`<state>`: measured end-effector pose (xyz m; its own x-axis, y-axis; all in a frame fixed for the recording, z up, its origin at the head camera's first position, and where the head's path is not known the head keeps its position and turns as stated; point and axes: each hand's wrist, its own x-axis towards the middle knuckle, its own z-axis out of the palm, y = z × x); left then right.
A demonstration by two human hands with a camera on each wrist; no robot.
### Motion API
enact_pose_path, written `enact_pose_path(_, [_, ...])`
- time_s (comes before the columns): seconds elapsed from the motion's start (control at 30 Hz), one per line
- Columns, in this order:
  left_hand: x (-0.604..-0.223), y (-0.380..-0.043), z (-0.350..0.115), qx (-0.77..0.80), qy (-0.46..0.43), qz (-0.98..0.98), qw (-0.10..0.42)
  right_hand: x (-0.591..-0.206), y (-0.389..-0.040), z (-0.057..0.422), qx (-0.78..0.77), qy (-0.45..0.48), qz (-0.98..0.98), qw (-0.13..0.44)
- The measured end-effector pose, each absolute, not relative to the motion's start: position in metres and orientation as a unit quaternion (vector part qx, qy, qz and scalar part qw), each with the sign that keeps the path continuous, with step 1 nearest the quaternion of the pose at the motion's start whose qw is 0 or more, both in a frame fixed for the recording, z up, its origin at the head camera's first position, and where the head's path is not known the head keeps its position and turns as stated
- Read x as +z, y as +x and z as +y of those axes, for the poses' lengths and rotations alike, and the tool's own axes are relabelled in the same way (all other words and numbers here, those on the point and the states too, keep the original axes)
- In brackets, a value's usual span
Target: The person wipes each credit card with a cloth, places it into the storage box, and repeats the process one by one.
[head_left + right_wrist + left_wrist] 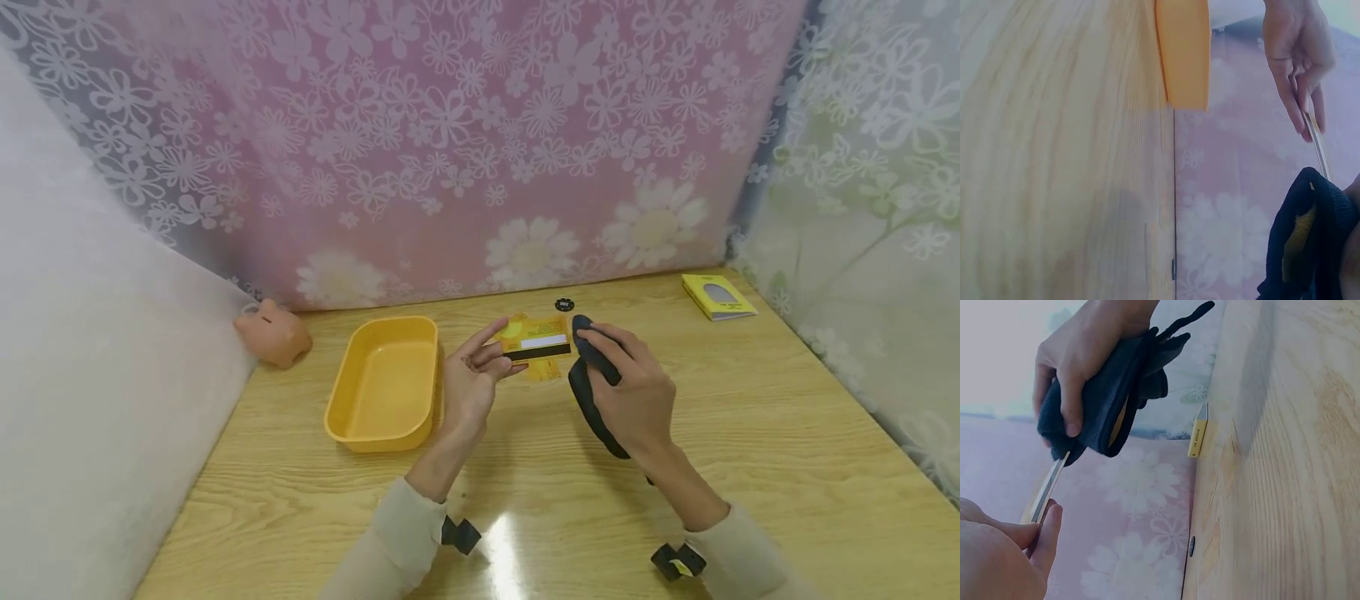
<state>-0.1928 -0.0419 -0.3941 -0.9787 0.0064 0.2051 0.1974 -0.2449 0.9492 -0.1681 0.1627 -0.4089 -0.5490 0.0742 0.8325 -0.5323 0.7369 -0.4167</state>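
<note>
My left hand (474, 385) pinches a yellow card (534, 342) with a black stripe and a white strip, raised above the table. My right hand (636, 390) grips a folded dark cloth (587, 407) just right of the card. In the left wrist view the cloth (1107, 394) meets the card's far end. The card (1317, 147) appears edge-on in the right wrist view, its lower end against the cloth (1332, 212). Part of the cloth's inner side looks yellowish. More yellow shows behind and below the card; I cannot tell what it is.
A yellow plastic basin (382, 379) stands left of my left hand. Farther left is an orange piggy bank (272, 335). A small black scalloped disc (564, 305) lies beyond the card. At the back right sits a yellow booklet (717, 296). Floral curtains (450, 167) border the wooden table.
</note>
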Motion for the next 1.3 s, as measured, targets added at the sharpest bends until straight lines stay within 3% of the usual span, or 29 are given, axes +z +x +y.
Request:
enact_pose_path(0.23, [-0.39, -0.192, -0.044, -0.782, -0.071, -0.617, 0.058, -0.411, -0.161, 0.17, 0.349, 0.122, -0.817, 0.443])
enact_pose_path(0.57, [-0.394, -0.193, -0.045, -0.777, -0.068, -0.624, 0.051, -0.405, -0.157, 0.151, 0.398, 0.197, -0.771, 0.455])
enact_pose_path(0.97, [-0.397, -0.185, -0.049, -0.74, -0.107, -0.662, 0.04, -0.411, -0.153, 0.125, 0.37, 0.259, -0.798, 0.4])
enact_pose_path(1.3, [-0.4, -0.181, -0.065, -0.694, -0.134, -0.706, 0.051, -0.411, -0.156, 0.13, 0.349, 0.234, -0.811, 0.408])
